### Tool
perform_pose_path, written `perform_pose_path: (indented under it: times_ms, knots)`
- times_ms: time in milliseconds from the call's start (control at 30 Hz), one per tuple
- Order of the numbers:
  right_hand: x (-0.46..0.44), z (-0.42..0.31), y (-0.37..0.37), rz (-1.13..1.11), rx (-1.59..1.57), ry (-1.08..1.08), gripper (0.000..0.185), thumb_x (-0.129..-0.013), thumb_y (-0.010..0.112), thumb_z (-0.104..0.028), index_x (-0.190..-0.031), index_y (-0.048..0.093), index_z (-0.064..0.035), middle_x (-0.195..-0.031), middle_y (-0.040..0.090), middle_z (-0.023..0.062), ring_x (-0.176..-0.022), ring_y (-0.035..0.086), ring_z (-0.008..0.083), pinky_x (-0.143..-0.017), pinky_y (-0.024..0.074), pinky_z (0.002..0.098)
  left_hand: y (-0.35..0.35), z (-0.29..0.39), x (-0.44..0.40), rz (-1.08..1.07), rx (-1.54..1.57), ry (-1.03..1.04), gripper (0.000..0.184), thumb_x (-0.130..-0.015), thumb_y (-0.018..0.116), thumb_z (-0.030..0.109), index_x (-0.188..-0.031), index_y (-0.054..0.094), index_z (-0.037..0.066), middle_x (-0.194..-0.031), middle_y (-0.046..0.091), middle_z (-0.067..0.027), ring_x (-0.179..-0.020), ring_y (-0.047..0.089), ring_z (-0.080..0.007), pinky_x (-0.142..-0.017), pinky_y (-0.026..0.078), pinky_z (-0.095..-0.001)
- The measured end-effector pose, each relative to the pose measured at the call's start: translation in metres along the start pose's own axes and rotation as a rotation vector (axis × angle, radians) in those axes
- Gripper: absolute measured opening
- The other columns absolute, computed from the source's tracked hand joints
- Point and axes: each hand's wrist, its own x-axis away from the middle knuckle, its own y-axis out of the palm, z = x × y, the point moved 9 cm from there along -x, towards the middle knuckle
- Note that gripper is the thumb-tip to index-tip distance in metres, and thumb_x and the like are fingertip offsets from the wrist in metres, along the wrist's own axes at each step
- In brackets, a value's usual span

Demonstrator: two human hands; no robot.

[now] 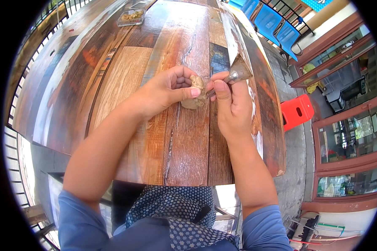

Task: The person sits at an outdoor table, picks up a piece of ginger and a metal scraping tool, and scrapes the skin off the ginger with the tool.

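My left hand [171,90] holds a lumpy, pale brown piece [193,98] that looks like clay or dough, with the thumb on its near side and the fingers curled behind. At its right side, my right hand [228,94] pinches a thin metal tool [240,70] with a wide, flared blade. The blade points up and away to the right, while the tool's narrow end reaches toward the lump. Whether that end touches the lump is too small to tell. Both hands are above the wood-patterned table [130,75].
A clear plastic box [131,17] with yellowish-brown pieces stands at the table's far left. Beyond the right edge are a red stool [297,112] and blue chairs [269,21]. Glass doors with reddish frames [352,161] line the right side. Railings run along the left.
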Motion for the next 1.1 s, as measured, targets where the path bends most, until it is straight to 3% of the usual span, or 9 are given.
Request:
perform_pose_path:
  times_ms: [333, 400, 533, 1100]
  knots:
    - [0.000, -0.001, 0.000, -0.014, 0.044, -0.011, 0.022, -0.099, 0.057, -0.022, -0.099, 0.059, -0.0004, -0.088, 0.065, 0.0116, -0.077, 0.063, 0.0213, -0.071, 0.0499, 0.0312, 0.000, -0.001, -0.001, -0.011, 0.015, 0.003, 0.026, -0.090, 0.069, 0.012, -0.110, 0.054, 0.003, -0.101, 0.063, -0.0056, -0.095, 0.061, -0.0138, -0.086, 0.051, -0.0287]
    - [0.000, 0.000, 0.004, -0.053, 0.070, -0.017, 0.022, -0.102, 0.052, -0.025, -0.104, 0.056, -0.0033, -0.090, 0.062, 0.0039, -0.076, 0.055, 0.0084, -0.067, 0.0462, 0.0231, 0.000, -0.002, -0.001, -0.009, 0.009, -0.003, 0.026, -0.090, 0.069, 0.011, -0.109, 0.054, 0.003, -0.101, 0.063, -0.0053, -0.094, 0.061, -0.0135, -0.086, 0.051, -0.0286]
    - [-0.001, 0.001, -0.004, 0.034, 0.040, -0.006, 0.023, -0.098, 0.059, -0.023, -0.099, 0.059, -0.0008, -0.088, 0.065, 0.0102, -0.077, 0.062, 0.0184, -0.071, 0.0497, 0.0302, -0.002, -0.004, -0.002, -0.009, 0.015, 0.008, 0.026, -0.090, 0.069, 0.011, -0.109, 0.054, 0.003, -0.100, 0.063, -0.0051, -0.093, 0.061, -0.0133, -0.085, 0.051, -0.0283]
    - [-0.004, 0.009, -0.004, 0.068, -0.117, 0.139, 0.021, -0.100, 0.057, -0.024, -0.098, 0.055, -0.0031, -0.083, 0.063, 0.0035, -0.069, 0.056, 0.0065, -0.061, 0.0469, 0.0217, 0.000, -0.001, -0.001, -0.036, -0.004, 0.009, 0.029, -0.090, 0.069, 0.012, -0.112, 0.054, 0.003, -0.104, 0.063, -0.0058, -0.098, 0.061, -0.0146, -0.088, 0.050, -0.0298]
